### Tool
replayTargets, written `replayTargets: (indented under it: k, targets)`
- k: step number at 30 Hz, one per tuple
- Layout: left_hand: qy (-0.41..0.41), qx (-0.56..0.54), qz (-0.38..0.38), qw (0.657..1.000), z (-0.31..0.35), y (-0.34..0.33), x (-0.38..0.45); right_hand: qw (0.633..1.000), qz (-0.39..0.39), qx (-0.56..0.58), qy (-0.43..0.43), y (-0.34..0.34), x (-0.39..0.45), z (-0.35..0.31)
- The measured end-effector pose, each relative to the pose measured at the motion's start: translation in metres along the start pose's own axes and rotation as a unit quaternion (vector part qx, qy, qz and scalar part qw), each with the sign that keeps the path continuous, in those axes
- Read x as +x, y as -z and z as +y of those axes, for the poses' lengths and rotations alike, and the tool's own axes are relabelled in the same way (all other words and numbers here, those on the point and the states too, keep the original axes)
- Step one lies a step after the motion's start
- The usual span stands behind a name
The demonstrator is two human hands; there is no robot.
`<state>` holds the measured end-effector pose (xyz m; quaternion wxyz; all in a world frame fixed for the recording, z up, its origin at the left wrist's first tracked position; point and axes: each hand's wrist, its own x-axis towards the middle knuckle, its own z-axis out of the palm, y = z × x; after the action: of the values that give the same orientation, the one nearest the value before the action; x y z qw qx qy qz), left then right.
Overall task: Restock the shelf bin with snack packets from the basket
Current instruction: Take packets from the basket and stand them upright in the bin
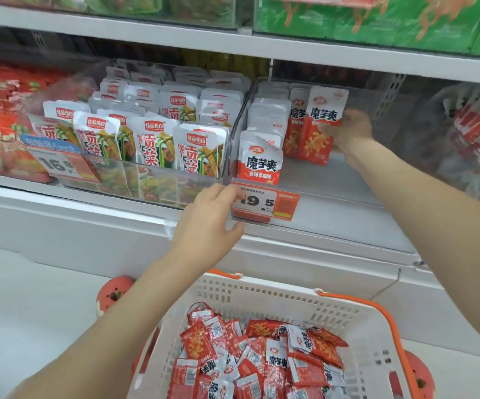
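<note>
A clear shelf bin (333,197) holds a row of red-and-white snack packets (260,161) along its left side. Inside the bin, my right hand (348,131) grips an upright red-and-white snack packet (320,125) beside a second upright one. My left hand (210,223) holds the bin's front left corner, thumb under the edge and fingers by the price tag (264,204). Below stands a white basket (261,295) with orange handles, holding several loose packets (261,361) of the same kind.
To the left, a neighbouring clear bin (146,180) is full of white packets with green vegetable print. Red packets fill the far left and far right bins. A shelf with green packs hangs overhead. A white ledge (89,226) runs under the bins.
</note>
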<state>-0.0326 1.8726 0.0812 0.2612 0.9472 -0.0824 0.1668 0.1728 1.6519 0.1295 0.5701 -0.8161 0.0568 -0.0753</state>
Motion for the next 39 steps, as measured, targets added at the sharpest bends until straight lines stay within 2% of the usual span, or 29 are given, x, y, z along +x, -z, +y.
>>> replayTargets:
  k: [6, 10, 17, 21, 23, 25, 27, 29, 31, 36, 39]
  targets:
    - [-0.007, 0.035, -0.027, 0.999, -0.014, 0.003, -0.003, 0.997, -0.025, -0.043, 0.064, -0.040, 0.026, 0.015]
    - [0.002, 0.043, -0.028, 0.999, -0.013, 0.000, -0.003, 0.968, -0.035, -0.221, 0.111, -0.041, 0.032, 0.021]
    - [-0.002, 0.041, -0.021, 0.999, -0.014, -0.001, -0.005, 0.945, -0.020, -0.323, 0.045, -0.050, 0.025, 0.024]
    - [0.005, 0.042, -0.026, 0.999, -0.014, 0.000, -0.004, 0.952, -0.001, -0.307, 0.014, -0.047, 0.019, 0.019]
    - [0.000, 0.076, -0.029, 0.997, -0.017, -0.001, -0.005, 0.956, 0.022, -0.291, 0.012, -0.039, 0.003, 0.004]
    - [0.002, 0.098, -0.039, 0.994, -0.020, -0.002, -0.009, 0.959, 0.075, -0.258, 0.090, -0.021, -0.025, -0.015]
    - [0.009, 0.078, -0.043, 0.996, -0.019, -0.005, -0.017, 0.949, 0.106, -0.204, 0.218, 0.004, -0.079, -0.029]
    - [0.005, 0.037, -0.033, 0.999, -0.015, -0.018, -0.028, 0.938, 0.065, -0.168, 0.297, 0.024, -0.144, -0.029]
    - [0.024, -0.015, -0.050, 0.998, -0.010, -0.040, -0.046, 0.937, -0.005, -0.171, 0.305, 0.034, -0.196, -0.009]
    - [0.095, 0.024, -0.240, 0.966, -0.022, -0.104, -0.119, 0.924, -0.156, -0.296, 0.185, 0.034, -0.264, 0.102]
    - [0.134, 0.067, -0.311, 0.938, -0.042, -0.125, -0.160, 0.872, -0.282, -0.391, 0.086, 0.027, -0.285, 0.174]
